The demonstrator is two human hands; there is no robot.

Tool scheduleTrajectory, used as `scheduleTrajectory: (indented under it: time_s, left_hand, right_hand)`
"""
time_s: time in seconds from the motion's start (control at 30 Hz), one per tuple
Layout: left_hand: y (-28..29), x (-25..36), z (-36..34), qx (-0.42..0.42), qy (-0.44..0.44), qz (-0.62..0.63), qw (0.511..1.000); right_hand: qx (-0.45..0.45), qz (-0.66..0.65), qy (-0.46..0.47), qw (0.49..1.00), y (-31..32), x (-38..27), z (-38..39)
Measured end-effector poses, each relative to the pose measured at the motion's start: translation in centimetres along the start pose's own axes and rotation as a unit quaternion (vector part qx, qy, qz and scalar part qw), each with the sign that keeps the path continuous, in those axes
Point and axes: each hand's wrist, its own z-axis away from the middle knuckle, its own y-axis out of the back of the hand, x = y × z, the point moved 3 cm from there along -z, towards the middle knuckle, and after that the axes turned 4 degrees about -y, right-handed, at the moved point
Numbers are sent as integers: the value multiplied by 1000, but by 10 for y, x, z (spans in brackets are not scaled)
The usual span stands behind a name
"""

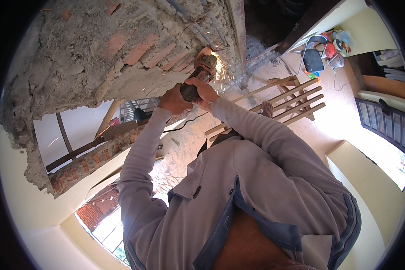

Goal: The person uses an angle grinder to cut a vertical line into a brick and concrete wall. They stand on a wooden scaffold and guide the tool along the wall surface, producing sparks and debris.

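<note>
Both my arms are raised in front of me, gripping an angle grinder (204, 68). My left hand (174, 101) is closed round the rear of its body. My right hand (205, 92) wraps round the body nearer the head. The disc meets a steel reinforcing bar (200, 30) that sticks out of the broken concrete and brick (103, 58). Bright orange sparks (221, 68) spray down and to the right from the contact. A black power cord (184, 125) hangs from the grinder.
Below me stands a slatted wooden platform (301, 100), with a bare foot (267, 109) on it. A chair (314, 58) and heaped household items lie at the far right. To the left, an opening edged with broken brick (83, 166) shows a dark beam (72, 155).
</note>
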Motion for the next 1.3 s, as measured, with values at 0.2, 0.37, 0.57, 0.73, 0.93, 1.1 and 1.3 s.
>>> scheduleTrajectory:
  time_s: [0.2, 0.37, 0.57, 0.73, 0.93, 1.1, 1.3]
  left_hand:
    - [2, 1, 1, -12, 8, -3, 1000]
    - [3, 4, 1, -22, 17, -1, 1000]
    - [2, 2, 1, -13, 5, -7, 1000]
    - [0, 2, 2, 10, -9, 4, 1000]
    - [5, 6, 5, -14, 12, -5, 1000]
    - [5, 8, 5, -23, 22, 1, 999]
    - [3, 4, 5, 3, -6, -4, 1000]
  right_hand:
    - [7, 17, -4, 1000, -1, -1, 1]
    - [-24, 9, 5, 1000, -3, -1, 3]
    - [-4, 18, 5, 1000, -1, -2, 3]
    - [-11, 11, 4, 1000, -1, -1, 0]
    - [-7, 17, 4, 1000, 0, -1, 2]
    - [2, 12, -4, 1000, -3, -3, 7]
    - [-7, 40, 0, 999, -5, -4, 12]
